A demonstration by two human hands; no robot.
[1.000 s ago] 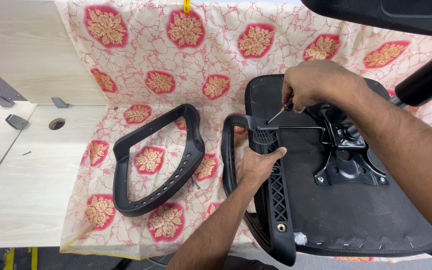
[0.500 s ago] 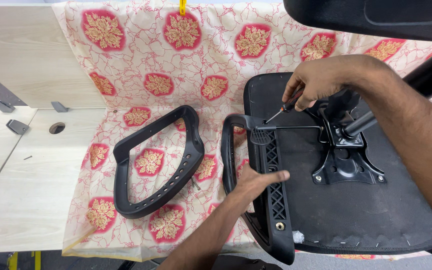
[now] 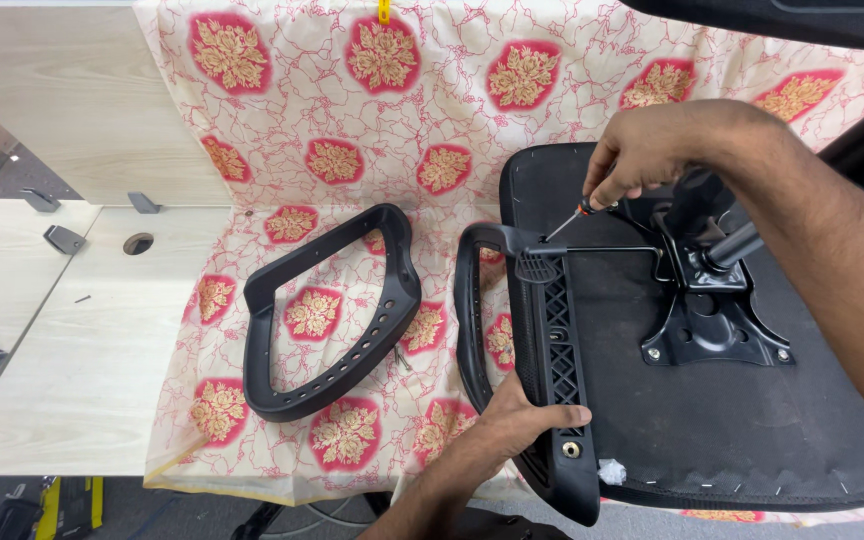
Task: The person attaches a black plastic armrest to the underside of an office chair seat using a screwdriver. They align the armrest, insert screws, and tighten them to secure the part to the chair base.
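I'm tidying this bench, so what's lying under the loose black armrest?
The loose black armrest lies on a cream cloth with red floral medallions, seen through its open middle. The cloth covers the table beneath it.

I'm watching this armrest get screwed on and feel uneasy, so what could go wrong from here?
1. The screwdriver meets the armrest at a slant, so its tip might slip out and scratch the seat.
2. The left hand grips the armrest's near end, far from the screw; the bracket might shift off its hole.
3. The spare armrest lies loose on the cloth, which overhangs the table edge; a tug might drag it off.
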